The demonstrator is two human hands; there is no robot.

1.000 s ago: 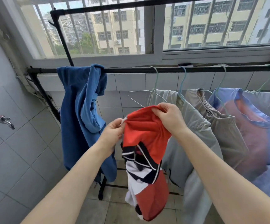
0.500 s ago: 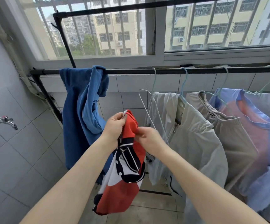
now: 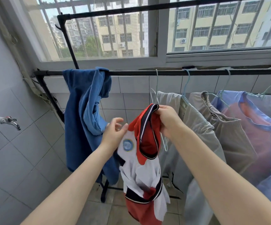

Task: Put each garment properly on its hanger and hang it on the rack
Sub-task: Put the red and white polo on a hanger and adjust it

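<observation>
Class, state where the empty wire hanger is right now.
In the head view, the empty wire hanger hangs from the rack bar, between the blue garment and the grey jacket, behind the right hand.

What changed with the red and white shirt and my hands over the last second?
The left hand let go of the red and white shirt and now hovers open beside it. The right hand regripped at the dark collar, so the white front with its round badge turned into view. The blue garment on the rack bar and the hung clothes stayed put.

One camera on my head looks forward and down, close over my hands (image 3: 141, 127), with the rack's rail (image 3: 147, 73) and window (image 3: 160, 30) beyond them.
</observation>
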